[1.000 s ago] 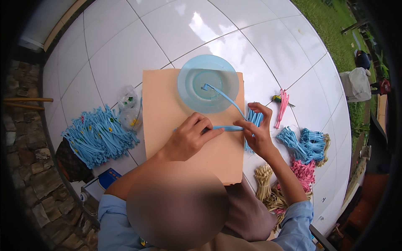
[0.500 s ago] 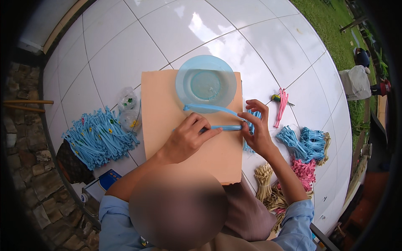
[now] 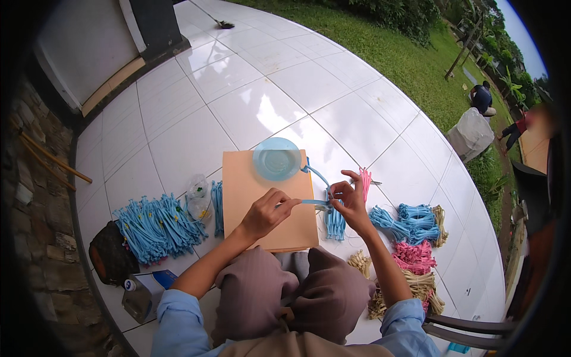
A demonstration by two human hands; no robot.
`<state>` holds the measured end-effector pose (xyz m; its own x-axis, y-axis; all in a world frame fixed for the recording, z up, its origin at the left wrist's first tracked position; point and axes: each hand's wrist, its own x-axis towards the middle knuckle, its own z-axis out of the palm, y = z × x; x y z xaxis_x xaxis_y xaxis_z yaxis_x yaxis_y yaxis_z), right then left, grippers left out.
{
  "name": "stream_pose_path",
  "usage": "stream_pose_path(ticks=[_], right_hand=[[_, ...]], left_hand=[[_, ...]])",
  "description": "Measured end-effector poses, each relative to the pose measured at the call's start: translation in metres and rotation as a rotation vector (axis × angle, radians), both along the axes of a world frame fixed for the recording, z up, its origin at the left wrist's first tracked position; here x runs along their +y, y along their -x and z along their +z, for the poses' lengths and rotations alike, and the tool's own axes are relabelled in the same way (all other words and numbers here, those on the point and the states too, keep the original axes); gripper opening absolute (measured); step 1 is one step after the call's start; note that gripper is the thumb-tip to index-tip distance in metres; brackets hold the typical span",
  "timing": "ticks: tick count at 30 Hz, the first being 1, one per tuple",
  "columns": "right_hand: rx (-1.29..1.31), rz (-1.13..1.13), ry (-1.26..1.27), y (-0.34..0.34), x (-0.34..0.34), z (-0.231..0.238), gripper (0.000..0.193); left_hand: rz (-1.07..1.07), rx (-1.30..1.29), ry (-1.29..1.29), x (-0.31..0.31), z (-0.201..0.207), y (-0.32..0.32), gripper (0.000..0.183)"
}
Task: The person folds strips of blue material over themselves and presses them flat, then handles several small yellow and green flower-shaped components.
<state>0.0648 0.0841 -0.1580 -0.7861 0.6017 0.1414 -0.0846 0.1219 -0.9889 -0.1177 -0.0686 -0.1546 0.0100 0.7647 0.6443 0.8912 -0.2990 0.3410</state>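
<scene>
A light-blue cord or band (image 3: 314, 202) with a knotted end is stretched between my two hands above the peach-coloured board. My left hand (image 3: 267, 211) is closed, thumb and fingers pinching one part of it. At the board's right edge, my right hand (image 3: 351, 202) pinches the band where it bends back, its index finger raised. From there the free length arches up and leftward, its knotted tip beside the bowl. A clear blue bowl (image 3: 277, 172) rests on the far end of the board (image 3: 267, 229). Just under my right hand lies a bundle of blue cords (image 3: 335, 225).
On the left is a large pile of blue cords (image 3: 159, 231), with a plastic bag (image 3: 199, 199), a dark bag (image 3: 113, 256) and a canister (image 3: 143, 297). To the right lie pink cords (image 3: 414, 257), more blue bundles (image 3: 416, 221) and beige bundles (image 3: 416, 285). People are on the grass beyond.
The view has tilted up, showing more floor and grass. My hands, with the band between them, have shifted right relative to the board, and the band's knotted end has swung right of the bowl.
</scene>
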Motion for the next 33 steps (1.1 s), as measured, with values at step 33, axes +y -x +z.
stream_pose_path(ticks=[33], right_hand=[[0.47,-0.126,0.04,-0.063,-0.034,0.147,0.051]], left_hand=[[-0.074,-0.201,0.132,0.053,0.125,-0.127,0.054]])
